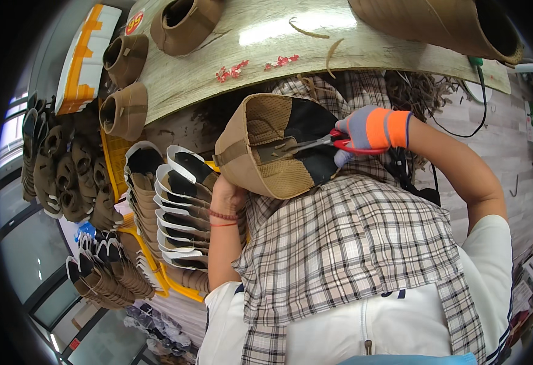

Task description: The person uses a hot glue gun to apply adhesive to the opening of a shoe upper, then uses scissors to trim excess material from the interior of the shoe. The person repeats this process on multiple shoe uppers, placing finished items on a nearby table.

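A brown boot upper (272, 173) with mesh and black lining lies over my lap, its opening turned toward me. Under its left side, my left hand (230, 191) grips it, the fingers mostly hidden behind the material. My right hand (367, 131), in a grey and orange glove, is closed around the red handles of a pair of scissors (342, 143). The blades reach into the upper's opening, their tips at a strip of brown lining; whether they are apart I cannot tell. A checked apron (351, 237) covers my lap.
Ahead is a wood-patterned table (199, 79) with several brown uppers (187, 27) and trimmed strips (333, 58). To my left, a stack of uppers (184, 213) stands by a yellow crate (175, 286). A black cable (480, 106) hangs at the right.
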Demonstrator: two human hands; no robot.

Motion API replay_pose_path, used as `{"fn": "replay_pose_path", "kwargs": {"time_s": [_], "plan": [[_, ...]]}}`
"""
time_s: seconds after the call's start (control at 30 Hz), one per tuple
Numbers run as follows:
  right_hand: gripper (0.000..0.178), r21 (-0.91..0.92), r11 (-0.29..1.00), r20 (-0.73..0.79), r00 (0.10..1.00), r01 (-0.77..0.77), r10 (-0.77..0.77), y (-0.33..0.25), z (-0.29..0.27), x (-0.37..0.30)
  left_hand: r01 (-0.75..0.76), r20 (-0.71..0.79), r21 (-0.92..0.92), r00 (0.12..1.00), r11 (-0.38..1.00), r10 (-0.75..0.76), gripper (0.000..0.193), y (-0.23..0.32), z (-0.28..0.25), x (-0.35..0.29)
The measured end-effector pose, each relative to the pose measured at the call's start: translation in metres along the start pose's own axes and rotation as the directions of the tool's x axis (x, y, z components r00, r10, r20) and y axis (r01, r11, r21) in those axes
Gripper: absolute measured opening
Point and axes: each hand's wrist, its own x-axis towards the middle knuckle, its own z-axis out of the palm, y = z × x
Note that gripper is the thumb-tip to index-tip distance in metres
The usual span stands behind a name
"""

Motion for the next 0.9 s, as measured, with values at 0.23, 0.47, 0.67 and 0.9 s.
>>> {"fn": "replay_pose_path", "kwargs": {"time_s": [0.23,0.47,0.67,0.9], "plan": [[0.063,-0.191,0.978,-0.318,0.938,0.079,-0.137,-0.002,0.026,-0.001,0.028,0.134,0.168,0.990,0.985,-0.051,0.075,-0.021,-0.048,0.009],[0.046,-0.247,0.966,-0.316,0.936,0.076,-0.155,-0.006,0.028,0.001,-0.021,0.150,0.272,0.989,0.962,-0.021,0.079,-0.020,-0.032,0.004],[0.052,-0.254,0.967,-0.185,0.982,-0.010,-0.039,-0.016,0.022,0.006,-0.026,0.148,0.273,0.989,0.962,-0.015,0.079,-0.024,-0.039,0.007],[0.061,0.195,0.980,-0.184,0.983,0.031,0.005,0.000,0.038,-0.005,-0.033,0.097,0.222,0.995,0.975,0.012,0.069,-0.023,-0.040,0.007]]}}
